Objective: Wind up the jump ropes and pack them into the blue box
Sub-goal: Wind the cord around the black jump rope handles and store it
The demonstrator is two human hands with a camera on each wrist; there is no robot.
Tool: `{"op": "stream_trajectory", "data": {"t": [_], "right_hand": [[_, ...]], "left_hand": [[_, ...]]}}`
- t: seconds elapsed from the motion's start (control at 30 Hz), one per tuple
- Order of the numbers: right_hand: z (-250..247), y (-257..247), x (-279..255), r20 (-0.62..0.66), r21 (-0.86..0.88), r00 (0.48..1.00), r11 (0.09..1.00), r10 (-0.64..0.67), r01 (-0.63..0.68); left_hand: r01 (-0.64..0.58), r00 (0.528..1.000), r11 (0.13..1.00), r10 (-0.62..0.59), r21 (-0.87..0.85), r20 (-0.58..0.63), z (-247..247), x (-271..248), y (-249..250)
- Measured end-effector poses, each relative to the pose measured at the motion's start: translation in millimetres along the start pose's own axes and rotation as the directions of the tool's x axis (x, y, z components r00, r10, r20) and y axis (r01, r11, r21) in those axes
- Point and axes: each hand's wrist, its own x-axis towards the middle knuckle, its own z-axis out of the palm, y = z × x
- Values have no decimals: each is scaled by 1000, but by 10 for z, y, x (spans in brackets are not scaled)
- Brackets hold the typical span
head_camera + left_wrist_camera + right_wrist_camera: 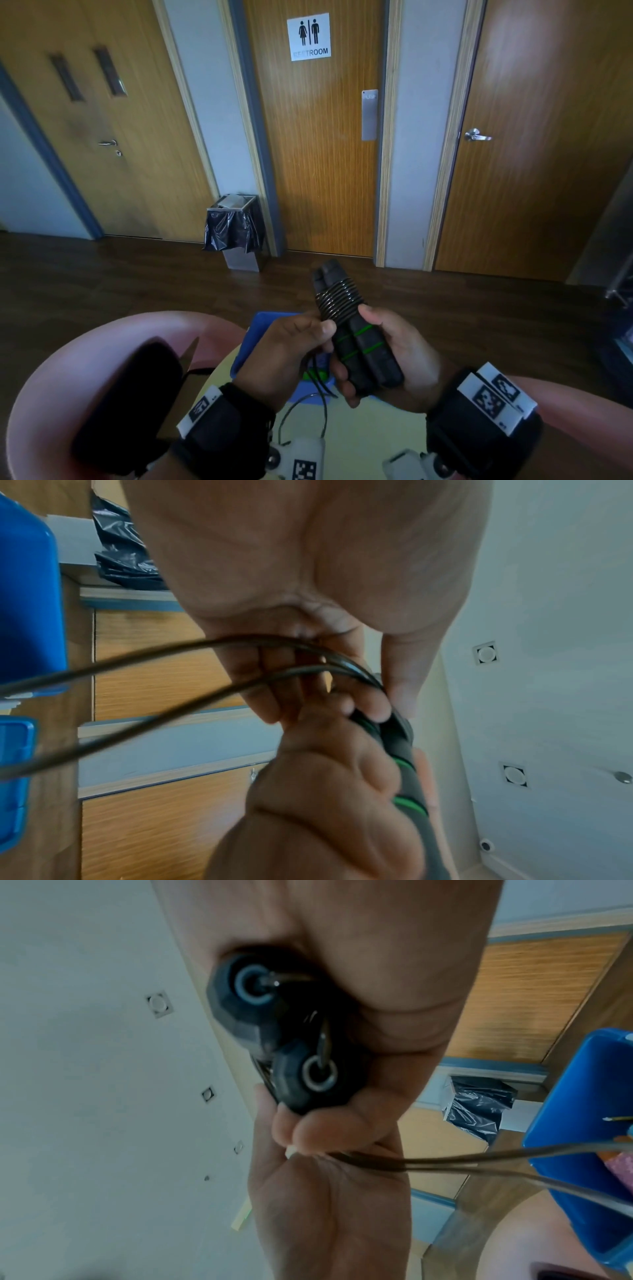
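My right hand (383,353) grips the two black jump rope handles (363,353), which have green rings and lie side by side. Thin black cord is wound in tight coils (339,298) round their upper part. My left hand (294,346) pinches the loose cord (313,380) just below the coils, and two strands (164,669) trail down from it. The handle ends (274,1031) show in the right wrist view inside my right hand (359,1047). The blue box (253,339) lies behind and under my hands, mostly hidden; its wall (575,1123) shows at the right of the right wrist view.
A yellow-green table (359,442) lies under my hands, with a pink chair (61,383) and a dark cushion at the left. Across the dark wooden floor stand three wooden doors and a bin (236,229) lined with a black bag.
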Motion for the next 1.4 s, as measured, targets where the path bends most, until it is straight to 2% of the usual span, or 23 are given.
{"op": "stream_trajectory", "data": {"t": [0.27,0.4,0.47,0.53,0.6,0.67,0.73,0.8,0.87,0.97,1.07,1.17,1.3,1.4], "right_hand": [[5,-64,-1,60,34,987,988,147,-150],[12,-52,51,85,41,989,991,120,-124],[-8,-25,78,95,57,990,993,102,-107],[-26,-21,78,80,43,991,993,110,-114],[-29,-53,65,10,-36,992,991,129,-128],[-31,-91,66,-176,-164,980,979,90,-119],[-42,-112,92,-325,-285,945,956,-25,-73],[-5,-107,130,-316,-405,942,914,-115,-25],[52,-86,159,-251,-455,958,890,-137,8],[67,-91,152,-187,-397,968,914,-167,81],[94,-158,101,-121,-317,982,943,-144,99],[193,-165,69,-24,-196,991,972,-134,127],[284,-116,111,96,-42,993,997,-63,68],[306,-92,157,158,24,987,1000,-17,14]], "left_hand": [[15,993,991,0,131,-114,-100,25,-148],[0,999,989,-7,-150,-50,85,-8,-113],[-7,996,983,-10,-182,-92,155,-8,-106],[-8,978,996,-10,-86,-210,172,2,-118],[-15,935,1000,23,27,-353,153,5,-115],[-20,882,987,91,157,-462,109,3,-105],[-9,850,959,156,282,-503,84,-3,-82],[-2,840,943,183,334,-511,70,9,-66],[-2,834,947,179,322,-522,65,34,-34],[-26,860,931,206,364,-466,23,23,23],[-129,910,924,255,360,-327,-91,-40,38],[-203,945,956,248,214,-212,-256,-50,-45],[-211,968,977,211,17,-135,-229,-74,-33],[-171,985,971,164,-168,-57,-139,-114,27]]}}
